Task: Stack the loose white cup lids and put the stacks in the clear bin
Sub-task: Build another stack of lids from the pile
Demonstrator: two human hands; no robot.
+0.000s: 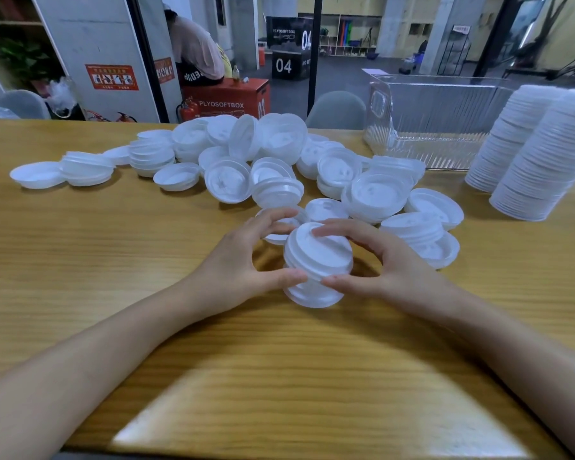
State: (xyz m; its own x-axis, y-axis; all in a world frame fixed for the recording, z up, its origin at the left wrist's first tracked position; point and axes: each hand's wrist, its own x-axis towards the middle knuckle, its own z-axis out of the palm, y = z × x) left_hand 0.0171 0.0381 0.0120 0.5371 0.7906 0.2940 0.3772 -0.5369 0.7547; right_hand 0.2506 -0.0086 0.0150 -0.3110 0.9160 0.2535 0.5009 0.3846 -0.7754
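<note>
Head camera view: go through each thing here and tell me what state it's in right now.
Lid stack, held between both hands.
Left hand, curled round the lid stack.
Right hand, curled round the lid stack, one finger on top.
Loose lids, heaped unsorted on the table.
Clear bin, upright, no lids visible inside.
Tall lid stacks, standing beside the clear bin, outside it.
</note>
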